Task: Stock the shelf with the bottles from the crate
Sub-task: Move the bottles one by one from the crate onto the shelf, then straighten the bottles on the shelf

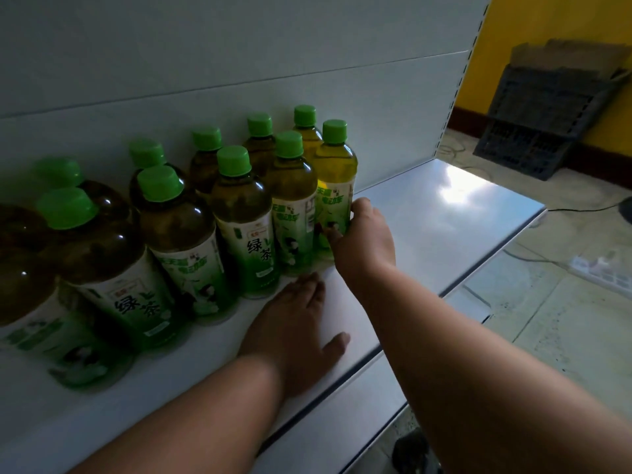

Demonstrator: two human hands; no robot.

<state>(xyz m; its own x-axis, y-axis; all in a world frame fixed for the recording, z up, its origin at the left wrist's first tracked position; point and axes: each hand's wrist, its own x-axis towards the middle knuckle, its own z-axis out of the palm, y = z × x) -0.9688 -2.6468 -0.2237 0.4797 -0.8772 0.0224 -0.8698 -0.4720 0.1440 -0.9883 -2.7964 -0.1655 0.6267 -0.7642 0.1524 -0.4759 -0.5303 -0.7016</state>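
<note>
Green-capped tea bottles (178, 234) stand in two rows on the white metal shelf (427, 213); at least eleven are visible, the leftmost ones blurred. The left hand (301, 330) lies flat on the shelf, fingers spread, holding nothing. The right hand (362, 234) wraps its fingers around the rightmost front bottle (335, 176). A dark plastic crate (543, 118) leans against the yellow wall (547, 22).

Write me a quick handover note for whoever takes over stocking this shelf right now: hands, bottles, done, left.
Right hand: wrapped around the rightmost front bottle, standing on the shelf.
Left hand: flat on the shelf, holding nothing.
Done: green-capped tea bottles stand upright in two rows from the left.
Left: the shelf's right end is bare. A dark crate leans against the yellow wall; its contents cannot be seen.
</note>
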